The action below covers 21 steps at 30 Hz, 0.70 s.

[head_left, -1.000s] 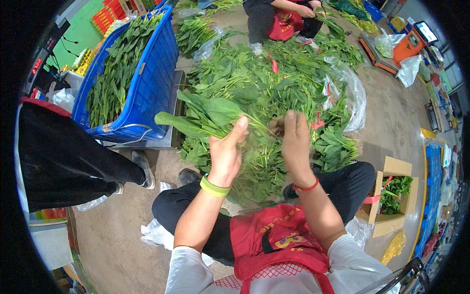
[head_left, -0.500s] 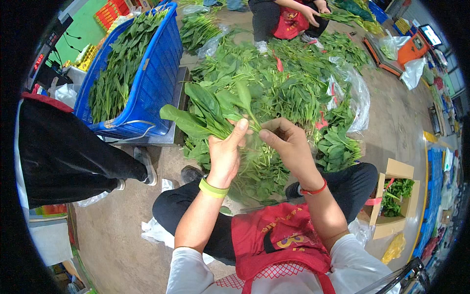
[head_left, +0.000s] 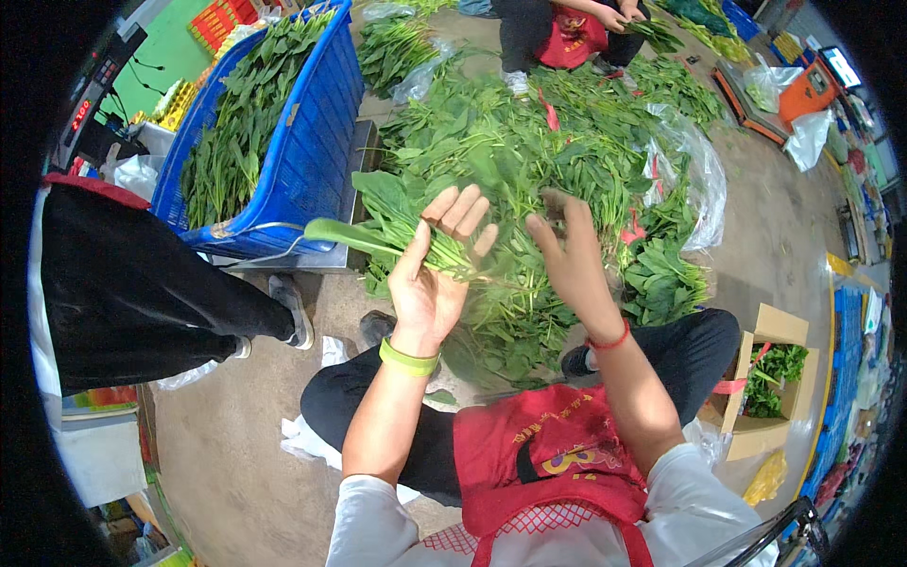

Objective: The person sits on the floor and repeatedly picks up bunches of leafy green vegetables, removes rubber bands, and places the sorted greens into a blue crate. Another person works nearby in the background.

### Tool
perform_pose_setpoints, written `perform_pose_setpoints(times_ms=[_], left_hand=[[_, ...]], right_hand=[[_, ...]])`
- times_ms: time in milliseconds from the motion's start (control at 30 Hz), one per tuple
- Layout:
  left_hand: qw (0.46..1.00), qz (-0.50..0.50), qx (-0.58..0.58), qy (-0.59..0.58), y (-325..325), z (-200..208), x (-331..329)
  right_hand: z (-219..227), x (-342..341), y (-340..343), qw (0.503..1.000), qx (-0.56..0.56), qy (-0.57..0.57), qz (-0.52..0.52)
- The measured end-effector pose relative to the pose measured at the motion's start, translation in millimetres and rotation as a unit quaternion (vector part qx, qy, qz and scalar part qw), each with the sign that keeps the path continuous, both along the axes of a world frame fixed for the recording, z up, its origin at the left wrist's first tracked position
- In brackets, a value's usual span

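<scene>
A small bunch of long-stemmed leafy greens [head_left: 385, 200] lies across the palm of my left hand [head_left: 423, 300], held in by the thumb, with its leaves toward the upper left. The other fingers of that hand are only loosely bent. To its right, my right hand [head_left: 574, 260] hangs above the pile, thumb and fingers apart and slightly blurred, with nothing seen in it. Beneath and beyond both hands spreads a large pile of the same loose greens [head_left: 576, 170] on the floor.
A blue crate [head_left: 316, 118] full of greens stands on a metal platform at left, beside a standing person in black trousers [head_left: 142, 293]. Across the pile another person [head_left: 572, 38] handles greens. An orange scale [head_left: 805, 97] and an open cardboard box [head_left: 756, 439] are at right.
My right hand has let go of the bunch's stems and moved up and right, fingers opening. My left hand has turned palm up, loosening its fingers, with the bunch still in it.
</scene>
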State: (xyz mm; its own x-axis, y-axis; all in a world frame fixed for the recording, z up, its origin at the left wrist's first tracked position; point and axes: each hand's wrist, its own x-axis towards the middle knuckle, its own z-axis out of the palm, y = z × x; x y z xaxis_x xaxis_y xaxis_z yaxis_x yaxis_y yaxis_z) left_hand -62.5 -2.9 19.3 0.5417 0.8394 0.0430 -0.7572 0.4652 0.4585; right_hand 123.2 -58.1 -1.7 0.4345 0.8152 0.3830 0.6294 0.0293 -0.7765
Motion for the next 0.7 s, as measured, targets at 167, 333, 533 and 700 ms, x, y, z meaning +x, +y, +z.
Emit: perform_pose_setpoints(times_ms=[167, 333, 533, 700], left_hand=[[0.999, -0.011, 0.037, -0.001, -4, 0, 1], [0.994, -0.010, 0.075, 0.076, -6, 0, 4], [0.989, 0.007, 0.065, 0.131, -6, -1, 13], [0.992, 0.008, 0.042, 0.118, -7, -6, 16]], right_hand=[[45, -23, -30, 0.931, -0.115, 0.270, 0.217], [42, -31, -23, 0.971, 0.013, -0.020, 0.239], [42, -38, -24, 0.973, 0.029, -0.082, 0.212], [30, -42, -23, 0.966, 0.066, -0.164, 0.187]])
